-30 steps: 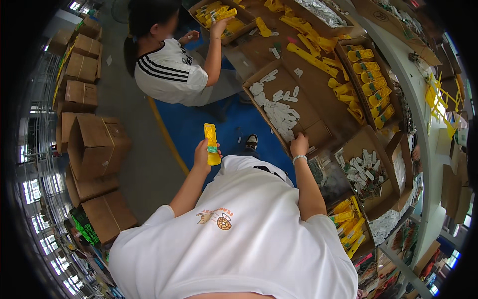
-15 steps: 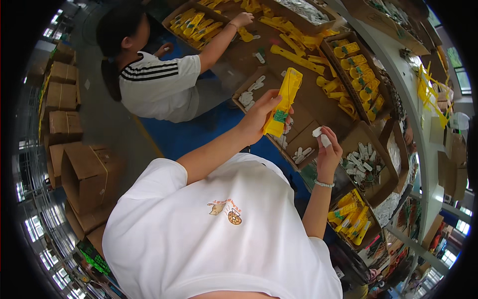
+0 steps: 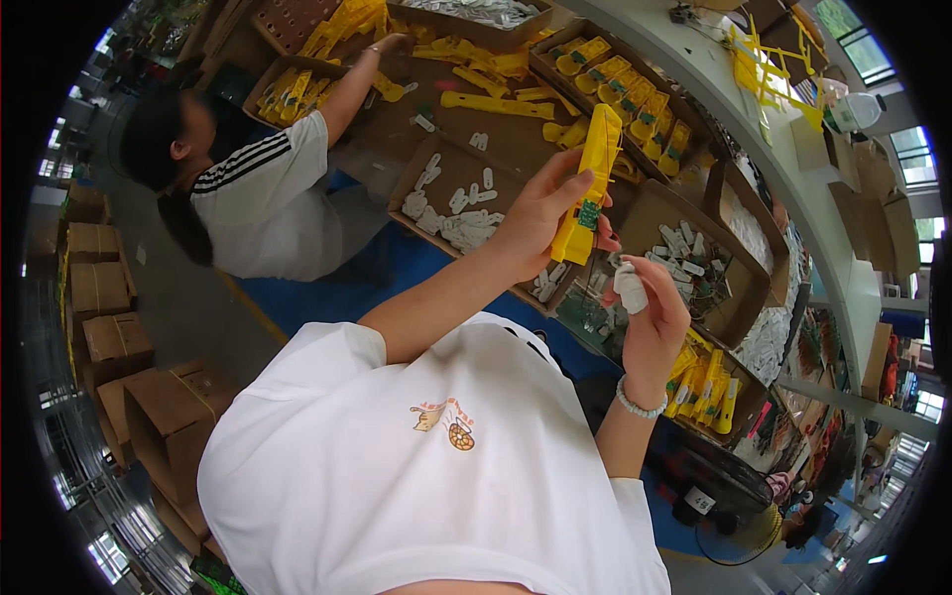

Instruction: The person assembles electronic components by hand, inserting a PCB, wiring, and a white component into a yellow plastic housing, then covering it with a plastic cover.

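Observation:
In my left hand is a long yellow plastic housing, tilted upright, with a small green circuit board near its lower end and a thin dark wire along it. My fingers wrap round its sides. Just below and to the right, my right hand has its fingers bent together, apart from the housing. White material shows at its fingertips. It looks like finger wrapping, and I cannot make out whether a small part is pinched there.
A cardboard box of yellow housings stands beyond my hands. White oval pieces lie in a shallow carton, with more in a box at right. A co-worker reaches over the table at left. Cartons stack behind.
My hands have come closer together, the right one moving up toward the housing's lower end. The view has shifted, so the table and co-worker appear farther left.

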The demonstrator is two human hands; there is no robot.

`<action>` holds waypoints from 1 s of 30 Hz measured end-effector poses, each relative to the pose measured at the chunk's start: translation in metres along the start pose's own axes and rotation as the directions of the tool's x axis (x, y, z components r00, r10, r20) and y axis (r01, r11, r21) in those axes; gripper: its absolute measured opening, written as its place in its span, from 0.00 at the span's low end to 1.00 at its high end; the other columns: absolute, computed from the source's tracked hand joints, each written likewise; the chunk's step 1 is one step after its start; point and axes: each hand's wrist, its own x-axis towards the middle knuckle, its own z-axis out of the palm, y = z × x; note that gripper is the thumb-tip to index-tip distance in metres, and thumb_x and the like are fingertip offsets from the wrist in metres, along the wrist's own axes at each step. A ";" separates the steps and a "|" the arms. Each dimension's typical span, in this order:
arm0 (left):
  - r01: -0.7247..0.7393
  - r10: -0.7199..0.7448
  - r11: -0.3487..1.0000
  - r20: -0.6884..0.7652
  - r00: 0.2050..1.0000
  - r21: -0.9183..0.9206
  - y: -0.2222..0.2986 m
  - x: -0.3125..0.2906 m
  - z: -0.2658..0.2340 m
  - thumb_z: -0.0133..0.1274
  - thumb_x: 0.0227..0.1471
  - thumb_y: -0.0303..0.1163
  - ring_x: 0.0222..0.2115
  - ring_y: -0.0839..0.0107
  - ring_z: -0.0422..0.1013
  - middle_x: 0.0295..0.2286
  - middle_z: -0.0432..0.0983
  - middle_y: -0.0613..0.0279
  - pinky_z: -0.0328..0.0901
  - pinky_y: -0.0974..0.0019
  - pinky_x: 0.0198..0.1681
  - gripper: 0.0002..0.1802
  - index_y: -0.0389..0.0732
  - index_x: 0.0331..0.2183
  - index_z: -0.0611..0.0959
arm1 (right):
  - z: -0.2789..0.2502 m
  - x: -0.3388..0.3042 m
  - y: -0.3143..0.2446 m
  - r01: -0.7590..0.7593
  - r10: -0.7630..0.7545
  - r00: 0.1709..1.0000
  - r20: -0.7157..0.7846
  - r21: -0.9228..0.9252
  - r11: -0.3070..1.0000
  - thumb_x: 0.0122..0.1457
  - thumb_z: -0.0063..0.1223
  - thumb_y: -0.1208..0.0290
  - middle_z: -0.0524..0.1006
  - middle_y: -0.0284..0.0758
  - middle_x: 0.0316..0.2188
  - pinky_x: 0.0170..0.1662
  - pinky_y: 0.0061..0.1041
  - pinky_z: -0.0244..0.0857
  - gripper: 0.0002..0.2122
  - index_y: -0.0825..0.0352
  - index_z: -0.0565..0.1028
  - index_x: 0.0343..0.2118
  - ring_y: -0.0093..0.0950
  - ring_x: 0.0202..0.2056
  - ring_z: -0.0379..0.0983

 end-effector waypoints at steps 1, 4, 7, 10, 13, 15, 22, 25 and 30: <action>0.006 -0.006 1.000 0.008 1.000 0.004 -0.005 0.000 0.009 0.45 0.60 0.39 0.27 0.70 0.72 0.33 0.71 0.57 0.71 0.64 0.32 0.20 0.45 0.51 0.64 | -0.008 0.001 -0.007 0.109 -0.103 0.994 0.047 -0.150 0.983 0.53 0.46 0.87 0.73 0.38 0.36 0.40 0.19 0.67 0.09 0.75 0.74 0.37 0.24 0.37 0.72; -0.062 0.065 0.976 -0.006 0.998 0.211 -0.023 -0.002 0.035 0.45 0.60 0.39 0.26 0.75 0.71 0.32 0.72 0.58 0.70 0.69 0.28 0.21 0.44 0.53 0.65 | -0.022 -0.002 -0.024 0.247 -0.243 0.969 0.049 -0.257 0.934 0.52 0.45 0.89 0.74 0.37 0.35 0.42 0.18 0.66 0.12 0.75 0.74 0.39 0.23 0.38 0.72; -0.091 0.082 0.972 0.049 0.995 0.216 -0.039 -0.006 0.062 0.45 0.60 0.40 0.27 0.78 0.71 0.31 0.73 0.59 0.70 0.72 0.28 0.22 0.43 0.53 0.65 | -0.045 -0.009 -0.031 0.286 -0.286 0.958 0.019 -0.131 0.949 0.50 0.48 0.90 0.75 0.38 0.36 0.43 0.19 0.67 0.13 0.75 0.74 0.40 0.25 0.39 0.73; -0.104 0.086 0.972 0.093 0.992 0.212 -0.057 -0.008 0.082 0.44 0.61 0.39 0.27 0.77 0.71 0.33 0.73 0.60 0.69 0.72 0.28 0.22 0.42 0.54 0.66 | -0.067 -0.016 -0.039 0.272 -0.268 0.962 0.046 -0.147 0.951 0.51 0.49 0.89 0.76 0.39 0.36 0.43 0.20 0.68 0.11 0.76 0.74 0.39 0.25 0.37 0.74; -0.242 0.218 0.940 0.122 0.968 0.242 -0.083 -0.008 0.096 0.43 0.61 0.38 0.26 0.79 0.71 0.34 0.74 0.60 0.68 0.74 0.27 0.22 0.40 0.54 0.67 | -0.079 -0.031 -0.050 0.205 -0.205 0.979 0.002 -0.077 0.976 0.51 0.51 0.89 0.76 0.39 0.35 0.43 0.20 0.69 0.10 0.77 0.74 0.38 0.25 0.37 0.75; -0.195 0.153 0.917 0.143 0.978 0.349 -0.092 -0.016 0.110 0.42 0.62 0.38 0.28 0.80 0.71 0.36 0.74 0.59 0.68 0.76 0.29 0.22 0.38 0.54 0.68 | -0.095 -0.039 -0.049 0.227 -0.232 0.972 -0.043 -0.087 0.970 0.51 0.52 0.88 0.77 0.39 0.35 0.43 0.21 0.70 0.11 0.77 0.74 0.38 0.26 0.37 0.76; -0.254 0.174 0.819 0.199 0.964 0.515 -0.146 -0.021 0.138 0.43 0.62 0.37 0.30 0.85 0.68 0.35 0.75 0.64 0.65 0.80 0.30 0.22 0.38 0.54 0.70 | -0.146 -0.064 -0.055 0.309 -0.336 0.940 -0.063 -0.267 0.913 0.49 0.51 0.90 0.77 0.38 0.33 0.42 0.20 0.70 0.13 0.76 0.75 0.40 0.26 0.37 0.75; -0.309 0.221 0.815 0.229 0.948 0.490 -0.169 -0.024 0.144 0.44 0.61 0.36 0.28 0.86 0.67 0.34 0.75 0.66 0.63 0.82 0.28 0.21 0.39 0.54 0.71 | -0.159 -0.071 -0.055 0.361 -0.404 0.913 -0.052 -0.357 0.862 0.47 0.49 0.92 0.76 0.37 0.33 0.42 0.20 0.70 0.16 0.75 0.75 0.41 0.25 0.37 0.75; -0.355 0.278 0.686 0.222 0.935 0.635 -0.185 -0.030 0.154 0.44 0.61 0.36 0.32 0.85 0.67 0.37 0.75 0.64 0.64 0.80 0.33 0.22 0.38 0.54 0.70 | -0.175 -0.080 -0.060 0.297 -0.335 0.940 -0.069 -0.318 0.900 0.49 0.48 0.90 0.76 0.37 0.33 0.40 0.20 0.71 0.15 0.75 0.74 0.41 0.26 0.36 0.75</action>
